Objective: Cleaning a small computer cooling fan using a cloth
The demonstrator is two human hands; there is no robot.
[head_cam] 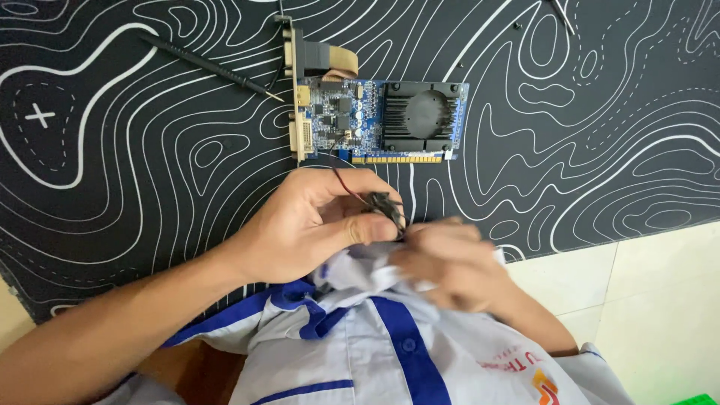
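Gripping small black part (384,206), both hands (315,225)

1. I count one blue graphics card (379,120) near the bench's far edge.
2. One black probe tool (210,65) at the far left.
3. One small black wired part (384,206).
4. Two hands: left (311,225), right (450,266).

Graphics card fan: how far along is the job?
Done: fan is off the graphics card, whose black heatsink sits bare on the patterned mat. In hand: left hand holds the small black fan, still wired to the card; right hand rubs it with the shirt. Left: refitting; screwdriver lies idle.
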